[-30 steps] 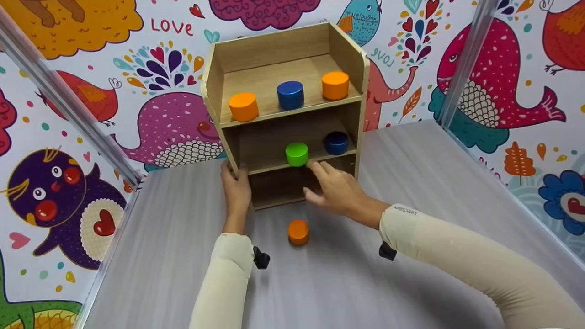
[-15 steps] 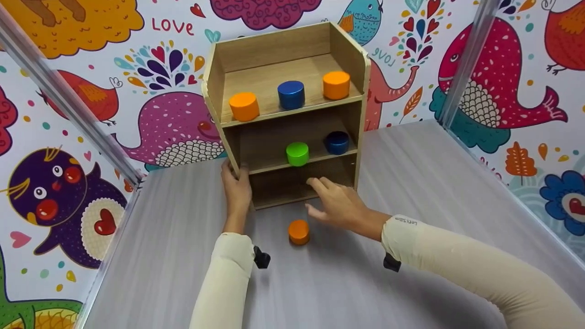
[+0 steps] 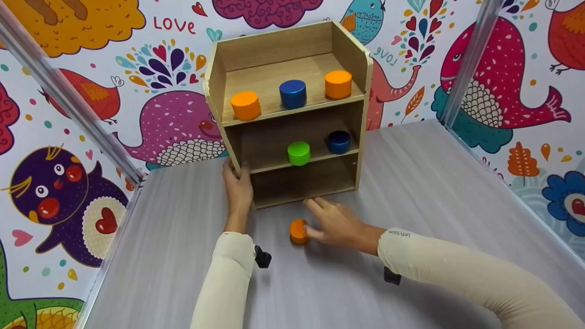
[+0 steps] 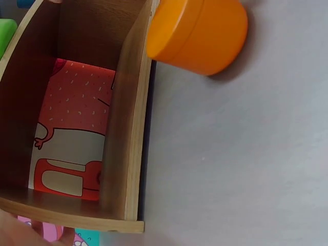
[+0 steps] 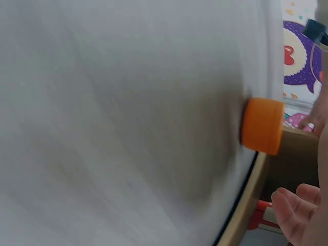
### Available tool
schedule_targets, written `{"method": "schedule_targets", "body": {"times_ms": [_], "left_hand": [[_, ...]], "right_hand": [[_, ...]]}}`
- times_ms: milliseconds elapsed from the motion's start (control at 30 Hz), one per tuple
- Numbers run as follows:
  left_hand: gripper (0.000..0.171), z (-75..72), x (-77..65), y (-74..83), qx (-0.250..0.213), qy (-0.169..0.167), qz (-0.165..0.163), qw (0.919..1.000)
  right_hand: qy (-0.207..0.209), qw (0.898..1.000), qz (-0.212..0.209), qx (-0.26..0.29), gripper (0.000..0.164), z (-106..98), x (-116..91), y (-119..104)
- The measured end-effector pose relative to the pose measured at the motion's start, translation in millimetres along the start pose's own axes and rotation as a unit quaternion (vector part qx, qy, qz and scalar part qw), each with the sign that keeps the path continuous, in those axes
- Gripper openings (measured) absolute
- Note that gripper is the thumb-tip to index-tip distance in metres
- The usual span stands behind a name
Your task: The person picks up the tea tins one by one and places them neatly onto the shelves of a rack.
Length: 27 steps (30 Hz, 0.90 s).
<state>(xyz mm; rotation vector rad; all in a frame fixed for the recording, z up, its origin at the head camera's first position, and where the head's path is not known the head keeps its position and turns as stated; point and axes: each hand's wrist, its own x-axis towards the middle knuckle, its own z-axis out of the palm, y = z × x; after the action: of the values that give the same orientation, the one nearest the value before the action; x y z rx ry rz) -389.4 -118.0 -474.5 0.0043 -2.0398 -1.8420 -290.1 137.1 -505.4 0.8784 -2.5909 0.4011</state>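
Observation:
My left hand (image 3: 238, 189) grips the lower left side panel of a wooden shelf unit (image 3: 279, 51); the left wrist view shows its fingers (image 4: 15, 233) along that panel's edge. On the table in front of the unit stands an orange cylinder (image 3: 298, 232), which has a seam around it in the left wrist view. My right hand (image 3: 340, 226) hovers just right of this cylinder, fingers spread and holding nothing. Its thumb overlaps the cylinder's right edge in the head view. In the right wrist view, that hand's fingers (image 5: 292, 212) show apart from the orange cylinder (image 5: 260, 125).
On the top shelf stand an orange cylinder (image 3: 246, 106), a blue one (image 3: 293, 94) and another orange one (image 3: 338, 85). The middle shelf holds a green cylinder (image 3: 299, 153) and a dark blue one (image 3: 339, 142). Patterned walls (image 3: 173, 132) border the grey table (image 3: 411, 183).
My right hand has come down from beside the green cylinder, past the bottom shelf, to the orange cylinder on the table. The left hand keeps its place on the shelf unit.

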Motion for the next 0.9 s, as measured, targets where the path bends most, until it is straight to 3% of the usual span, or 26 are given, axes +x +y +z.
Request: {"method": "schedule_targets", "body": {"times_ms": [300, 567, 900], "left_hand": [[0.052, -0.2, 0.8, 0.7, 0.006, 0.006, 0.0, 1.0], [0.052, -0.5, 1.1, -0.7, 0.006, 0.008, 0.002, 0.9999], [0.05, -0.1, 0.2, -1.2, 0.001, 0.004, 0.001, 1.0]], "right_hand": [[-0.024, 0.998, -0.028, -0.042, 0.052, 14.5, -5.6, -4.8], [-0.057, 0.998, -0.02, -0.025, 0.05, 19.8, -6.1, -10.8], [-0.037, 0.998, -0.034, -0.023, 0.045, 24.9, -6.1, -11.7]]}}
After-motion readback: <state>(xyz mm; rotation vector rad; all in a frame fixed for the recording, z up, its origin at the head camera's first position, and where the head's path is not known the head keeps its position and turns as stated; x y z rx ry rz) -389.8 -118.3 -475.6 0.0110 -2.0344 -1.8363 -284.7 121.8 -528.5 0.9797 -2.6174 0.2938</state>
